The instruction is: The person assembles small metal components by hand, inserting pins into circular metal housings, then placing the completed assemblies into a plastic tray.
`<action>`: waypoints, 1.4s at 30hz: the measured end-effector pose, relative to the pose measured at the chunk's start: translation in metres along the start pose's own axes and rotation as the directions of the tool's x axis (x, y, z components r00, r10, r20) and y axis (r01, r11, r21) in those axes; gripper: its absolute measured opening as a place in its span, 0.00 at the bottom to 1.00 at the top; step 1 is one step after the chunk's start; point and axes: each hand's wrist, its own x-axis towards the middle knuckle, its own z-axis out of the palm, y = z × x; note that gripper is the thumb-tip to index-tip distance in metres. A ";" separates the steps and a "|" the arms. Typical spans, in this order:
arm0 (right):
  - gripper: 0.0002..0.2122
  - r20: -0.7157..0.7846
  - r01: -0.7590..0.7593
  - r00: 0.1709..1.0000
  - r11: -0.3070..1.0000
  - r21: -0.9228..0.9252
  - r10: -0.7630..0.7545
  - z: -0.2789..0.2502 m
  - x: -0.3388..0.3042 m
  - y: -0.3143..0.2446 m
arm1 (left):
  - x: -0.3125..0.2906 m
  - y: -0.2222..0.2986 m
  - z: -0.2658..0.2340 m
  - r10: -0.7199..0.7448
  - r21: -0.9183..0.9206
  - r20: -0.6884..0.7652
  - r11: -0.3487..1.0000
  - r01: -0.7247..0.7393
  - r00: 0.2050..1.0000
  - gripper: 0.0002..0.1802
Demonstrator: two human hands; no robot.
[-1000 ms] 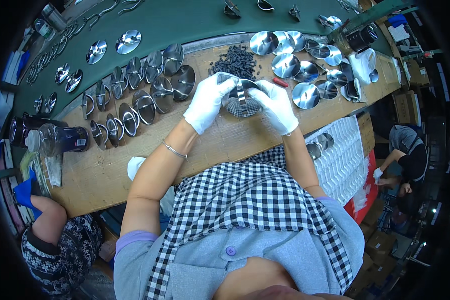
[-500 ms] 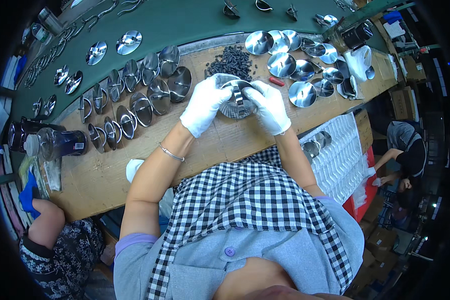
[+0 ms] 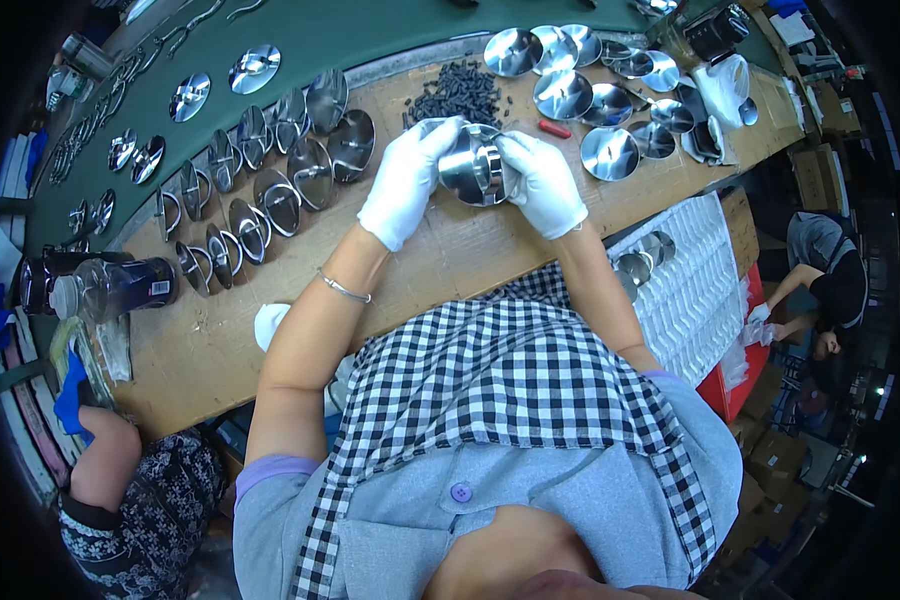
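Both my hands wear white gloves and hold one shiny round metal lid (image 3: pixel 462 172) between them, above the wooden bench. An arched metal band crosses its face, nearer the right side. My left hand (image 3: pixel 407 185) is closed on the lid's left edge. On the opposite edge my right hand (image 3: pixel 546 186) grips it, with the thumb side against the metal; some fingertips are hidden behind the lid. Just beyond lies a heap of small black plugs (image 3: pixel 457 92), and a red stick-like piece (image 3: pixel 555 129) rests to its right.
Rows of similar lids (image 3: pixel 310 172) stand on edge at left; more shiny discs (image 3: pixel 610 153) lie at right. A capped plastic jar (image 3: pixel 120 287) sits at the bench's left end. White ribbed packing (image 3: pixel 690 275) is at right. Two other people are nearby, one at each side.
The lid has turned in my hands, so its band now sits toward the right and is seen more from the side. My view has shifted slightly.
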 end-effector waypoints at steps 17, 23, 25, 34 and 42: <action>0.12 0.010 0.224 0.967 0.827 -0.516 -0.255 0.042 -0.018 -0.001 | 0.007 -0.021 0.001 0.103 0.047 -0.314 0.995 -0.093 0.944 0.19; 0.15 0.076 0.061 0.997 0.916 -0.397 -0.034 0.038 -0.028 -0.013 | 0.014 -0.029 -0.004 0.023 -0.107 -0.346 0.992 -0.064 0.938 0.20; 0.15 0.093 0.062 0.995 0.918 -0.392 -0.028 0.038 -0.032 -0.012 | 0.013 -0.025 -0.002 -0.001 -0.095 -0.368 0.995 -0.036 0.930 0.20; 0.22 0.105 0.236 0.970 0.745 -0.624 -0.219 0.040 -0.027 0.005 | 0.010 -0.022 0.006 0.140 0.118 -0.432 0.988 -0.098 0.891 0.22; 0.18 0.026 0.148 0.989 0.952 -0.267 -0.146 0.044 -0.028 0.005 | 0.008 -0.013 0.009 0.240 0.270 -0.457 0.955 -0.124 0.856 0.22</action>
